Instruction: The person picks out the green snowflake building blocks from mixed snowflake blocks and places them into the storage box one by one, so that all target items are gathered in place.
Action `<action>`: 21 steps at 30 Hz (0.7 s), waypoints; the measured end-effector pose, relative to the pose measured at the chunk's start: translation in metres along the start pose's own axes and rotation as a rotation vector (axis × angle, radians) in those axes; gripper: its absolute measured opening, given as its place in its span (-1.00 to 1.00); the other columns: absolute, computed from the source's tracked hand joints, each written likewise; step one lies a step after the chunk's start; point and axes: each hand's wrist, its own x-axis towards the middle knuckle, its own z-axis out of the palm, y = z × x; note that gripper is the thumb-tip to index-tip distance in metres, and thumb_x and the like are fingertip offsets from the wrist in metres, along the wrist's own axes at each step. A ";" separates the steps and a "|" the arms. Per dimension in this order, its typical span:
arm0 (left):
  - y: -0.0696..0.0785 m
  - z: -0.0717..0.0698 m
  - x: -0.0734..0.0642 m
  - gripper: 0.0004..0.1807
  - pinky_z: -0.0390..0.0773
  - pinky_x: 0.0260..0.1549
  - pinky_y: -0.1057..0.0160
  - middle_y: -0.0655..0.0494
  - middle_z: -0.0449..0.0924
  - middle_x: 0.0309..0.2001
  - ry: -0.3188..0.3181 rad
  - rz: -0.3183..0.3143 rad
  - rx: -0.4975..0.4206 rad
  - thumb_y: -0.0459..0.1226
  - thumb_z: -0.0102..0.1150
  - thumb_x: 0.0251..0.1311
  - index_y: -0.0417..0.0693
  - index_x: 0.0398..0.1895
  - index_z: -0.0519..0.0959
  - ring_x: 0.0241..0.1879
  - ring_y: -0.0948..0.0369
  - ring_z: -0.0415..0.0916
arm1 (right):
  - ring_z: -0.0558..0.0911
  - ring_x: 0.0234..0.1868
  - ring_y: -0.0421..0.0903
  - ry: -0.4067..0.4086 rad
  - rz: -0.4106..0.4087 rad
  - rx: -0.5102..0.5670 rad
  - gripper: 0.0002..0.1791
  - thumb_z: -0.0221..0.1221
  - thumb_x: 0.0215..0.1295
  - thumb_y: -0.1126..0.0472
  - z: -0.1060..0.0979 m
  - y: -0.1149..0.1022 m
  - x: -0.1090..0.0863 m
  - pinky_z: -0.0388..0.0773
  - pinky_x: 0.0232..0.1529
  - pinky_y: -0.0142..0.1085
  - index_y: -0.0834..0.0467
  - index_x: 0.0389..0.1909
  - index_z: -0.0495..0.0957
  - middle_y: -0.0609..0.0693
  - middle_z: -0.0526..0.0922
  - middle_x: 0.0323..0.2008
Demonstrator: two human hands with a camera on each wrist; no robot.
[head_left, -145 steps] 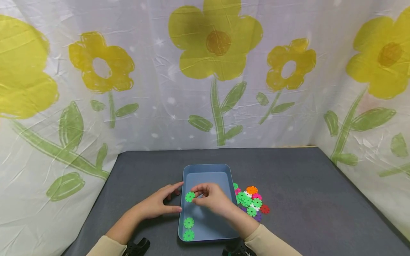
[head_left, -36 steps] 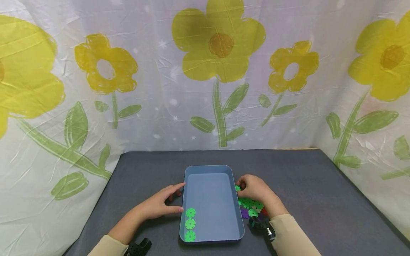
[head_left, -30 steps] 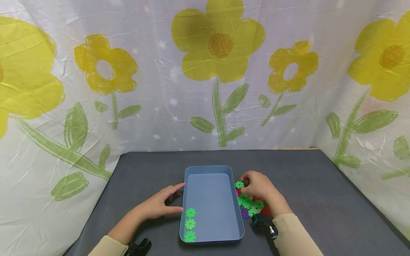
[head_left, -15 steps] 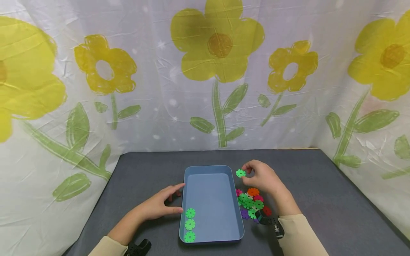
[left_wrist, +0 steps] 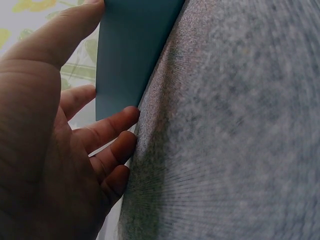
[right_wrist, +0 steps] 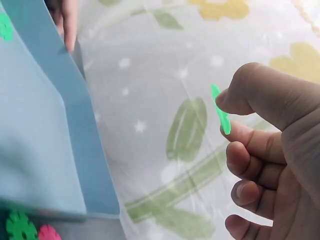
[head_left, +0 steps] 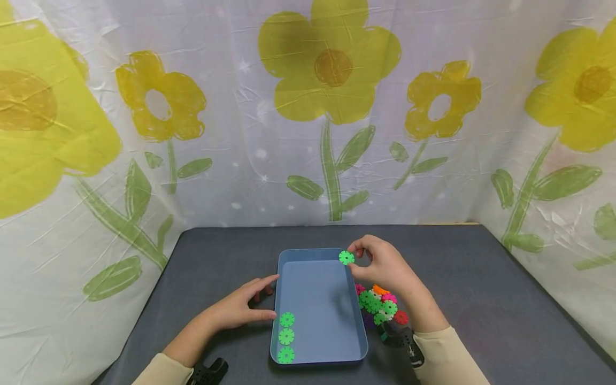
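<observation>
My right hand (head_left: 382, 262) pinches a green notched plastic disc (head_left: 346, 258) between thumb and index finger, above the far right corner of a blue tray (head_left: 317, 299). In the right wrist view that disc (right_wrist: 221, 110) shows edge-on. With thumb and fingers spread, my left hand (head_left: 240, 305) touches the tray's left side; in the left wrist view its fingertips meet the outer wall (left_wrist: 127, 55). Three green discs (head_left: 286, 336) lie in a column along the tray's left side, at the near end.
Right of the tray lies a loose pile of discs (head_left: 372, 303) in green, pink, orange, red, white and purple, partly under my right wrist and its black camera (head_left: 397, 337). Dark grey cloth (head_left: 231, 251) covers the table. A flower-printed curtain (head_left: 231, 176) hangs behind.
Since the oldest frame, a third green disc has been set down in the column. My right hand then took another green disc from the pile and brought it over the tray's corner. The left hand stays put.
</observation>
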 end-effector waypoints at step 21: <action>0.004 0.005 -0.002 -0.03 0.42 0.01 -0.09 0.11 0.46 0.13 0.031 -0.009 0.021 0.07 0.42 0.25 0.05 0.63 0.17 0.02 0.11 0.40 | 0.41 -0.34 -0.17 -0.038 -0.200 -0.030 -0.76 0.45 0.17 0.15 0.054 -0.028 0.004 0.38 -0.37 -0.30 -0.06 -0.17 0.65 -0.30 0.44 -0.32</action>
